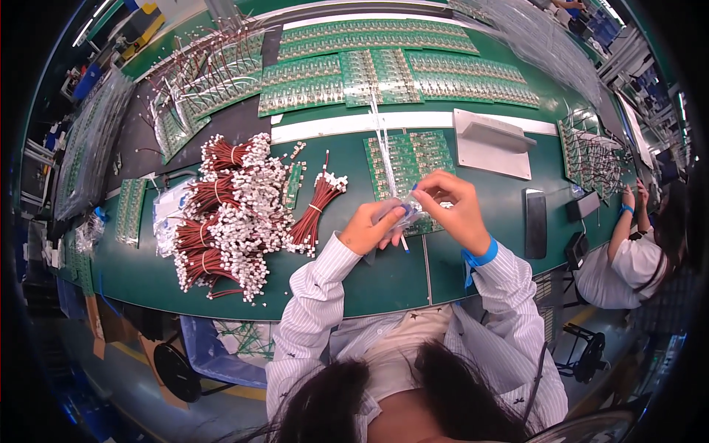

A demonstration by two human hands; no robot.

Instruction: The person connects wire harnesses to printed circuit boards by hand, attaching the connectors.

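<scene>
Over the near middle of the green bench, my left hand (363,228) is closed around a piece of crumpled clear plastic (394,210). My right hand (458,213) pinches at the same plastic, finger and thumb together, its wrist in a blue band (481,253). A thin white stick with a blue tip (405,244) pokes out below the left fingers. Long translucent strips (385,151) run from the far boards down to my hands. Beneath them lies a green circuit board panel (432,150), partly hidden by my hands. Small details between the fingers are hidden.
Bundles of red-and-black wires with white connectors (221,196) are heaped left, with one bundle (317,210) apart. Circuit board panels (384,74) line the back. A metal angle block (493,142) and a black phone-like slab (535,223) sit right. Another person (628,255) works at far right.
</scene>
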